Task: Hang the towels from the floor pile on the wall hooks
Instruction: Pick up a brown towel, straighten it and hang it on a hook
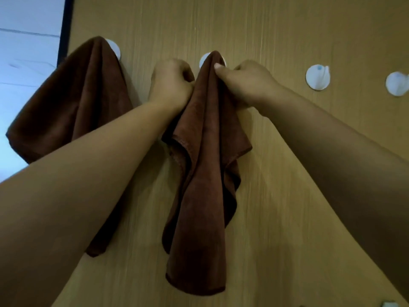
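- Both arms are reaching up to a wooden wall panel, and both hands are working on the same brown towel.
- The left hand is sitting at the left side of this towel, near its top. Its fingers are curling into the cloth and gripping a fold there.
- The right hand is coming from the right side. Its fingers are pinching the top part of the towel, and one fingertip is lying on the front of the cloth just under the peak.
- The top of the towel is lying over the second white round hook; only the edges of this hook are showing at both sides of the cloth. Whether the towel is already catching on the hook, I cannot tell.
- The rest of the towel is hanging down in long folds between the two forearms, against the panel.
- Another brown towel, the left towel, is hanging from the first white hook, near the left edge of the panel. The left forearm is covering part of it.
- Two more white hooks are standing free at the right: the third hook and the fourth hook at the frame edge.
- A pale wall is showing left of the panel.
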